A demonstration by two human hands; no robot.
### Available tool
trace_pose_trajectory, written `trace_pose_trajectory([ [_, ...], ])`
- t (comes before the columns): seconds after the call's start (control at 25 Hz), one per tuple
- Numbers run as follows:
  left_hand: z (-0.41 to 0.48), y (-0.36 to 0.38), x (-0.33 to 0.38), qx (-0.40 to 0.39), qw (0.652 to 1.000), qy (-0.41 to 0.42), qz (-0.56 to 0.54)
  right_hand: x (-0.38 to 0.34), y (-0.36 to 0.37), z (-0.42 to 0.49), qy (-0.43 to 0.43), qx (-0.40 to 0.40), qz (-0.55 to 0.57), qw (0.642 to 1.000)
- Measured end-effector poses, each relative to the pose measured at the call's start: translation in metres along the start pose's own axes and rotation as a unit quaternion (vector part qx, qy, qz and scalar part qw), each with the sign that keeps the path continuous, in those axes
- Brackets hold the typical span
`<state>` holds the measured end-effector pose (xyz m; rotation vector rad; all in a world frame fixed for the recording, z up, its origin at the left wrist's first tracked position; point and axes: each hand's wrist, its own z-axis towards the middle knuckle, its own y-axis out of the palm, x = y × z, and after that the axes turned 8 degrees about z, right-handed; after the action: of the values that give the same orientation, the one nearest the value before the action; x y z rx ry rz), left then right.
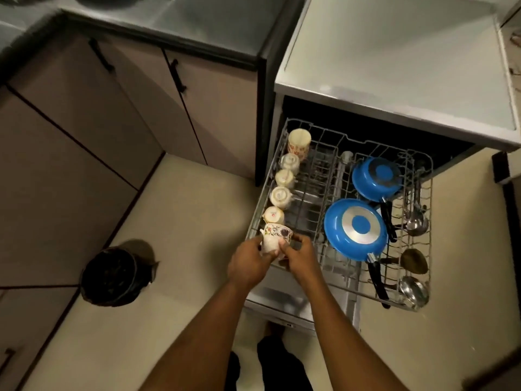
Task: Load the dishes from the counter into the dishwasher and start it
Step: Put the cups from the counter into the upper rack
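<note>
The dishwasher's upper wire rack (329, 176) is pulled out over the floor. At its near left corner my left hand (248, 263) and my right hand (298, 255) both grip a white floral cup (275, 235), tilted on its side just above the rack's rim. Behind it, several cream cups (279, 196) stand upside down in a row along the left edge, ending at a taller mug (298, 142). Two blue pans (355, 225) (376, 177) lie face down on the right side. Steel ladles (414, 290) rest along the right edge.
A dark round bin (111, 273) stands on the floor to the left. Beige cabinets (84, 114) with black handles line the left and back. A grey counter (394, 66) runs above the dishwasher. The open door (282, 300) lies below the rack, beside my feet.
</note>
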<state>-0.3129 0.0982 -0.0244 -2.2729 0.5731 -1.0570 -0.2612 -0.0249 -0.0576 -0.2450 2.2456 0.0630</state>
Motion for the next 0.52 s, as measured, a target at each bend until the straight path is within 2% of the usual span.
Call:
trace_pose_trajectory([
  [0.12, 0.03, 0.029, 0.004, -0.008, 0.996, -0.013, 0.085, 0.015, -0.006, 0.035, 0.043, 0.036, -0.012, 0.998],
  [0.2, 0.048, 0.042, 0.004, 0.0, 0.992, -0.032, 0.124, 0.019, -0.006, 0.052, 0.078, 0.03, -0.018, 0.996],
  [0.36, 0.077, 0.068, -0.003, 0.015, 0.989, -0.082, 0.12, 0.028, -0.01, 0.074, 0.124, -0.022, -0.047, 0.991],
  [0.52, 0.096, 0.088, -0.003, 0.006, 0.986, -0.14, 0.09, 0.043, -0.008, 0.094, 0.11, -0.02, -0.117, 0.987],
])
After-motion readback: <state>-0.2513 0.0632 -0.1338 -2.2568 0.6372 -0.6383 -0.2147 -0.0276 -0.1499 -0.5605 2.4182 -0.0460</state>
